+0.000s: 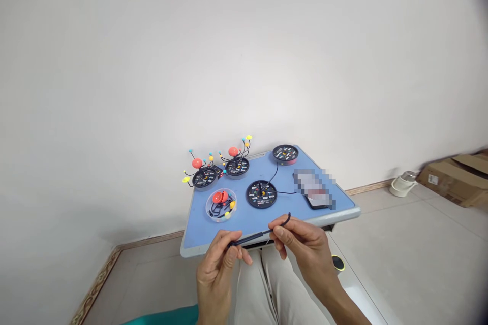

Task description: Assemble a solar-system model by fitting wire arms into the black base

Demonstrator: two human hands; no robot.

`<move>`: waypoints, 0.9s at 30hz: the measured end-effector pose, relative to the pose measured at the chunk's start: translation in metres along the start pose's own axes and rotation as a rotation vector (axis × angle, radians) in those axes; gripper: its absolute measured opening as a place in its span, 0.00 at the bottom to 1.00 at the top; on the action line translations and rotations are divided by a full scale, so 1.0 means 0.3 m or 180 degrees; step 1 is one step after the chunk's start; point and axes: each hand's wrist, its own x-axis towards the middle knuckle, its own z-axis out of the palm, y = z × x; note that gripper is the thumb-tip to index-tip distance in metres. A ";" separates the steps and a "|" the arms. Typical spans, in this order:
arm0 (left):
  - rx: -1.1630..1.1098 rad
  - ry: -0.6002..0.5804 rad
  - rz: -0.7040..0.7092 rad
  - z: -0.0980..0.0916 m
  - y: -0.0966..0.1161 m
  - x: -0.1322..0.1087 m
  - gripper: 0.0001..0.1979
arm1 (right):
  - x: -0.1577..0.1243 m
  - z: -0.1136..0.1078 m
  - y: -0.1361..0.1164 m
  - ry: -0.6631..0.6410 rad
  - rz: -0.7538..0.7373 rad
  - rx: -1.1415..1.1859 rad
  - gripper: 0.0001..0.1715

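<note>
Over the table's front edge, my left hand (221,264) pinches one end of a straight black rod (249,238). My right hand (301,246) is closed on a thin black curved arm (286,220), which lines up with the rod's other end; I cannot tell whether it is seated inside. Just beyond lies a round black base (262,202) with printed labels, a central post and two thin black arms reaching out from it. To its left, a clear round tub (208,207) holds red half-shells, yellow balls and black arms.
Two planet models (205,177) (237,166) with red balls stand at the back left of the blue table (244,216). Another round base (285,153) is at the back right, near a phone (314,190). A cardboard box (453,180) lies on the floor, right.
</note>
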 end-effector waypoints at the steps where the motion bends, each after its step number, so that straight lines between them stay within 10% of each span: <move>1: 0.0010 -0.0005 0.0009 0.001 0.001 0.001 0.10 | 0.000 -0.001 0.001 -0.0005 -0.0002 0.0007 0.12; 27: -0.0002 -0.0075 -0.0129 -0.021 -0.056 0.020 0.09 | 0.015 0.000 0.017 -0.0047 -0.0100 0.0115 0.14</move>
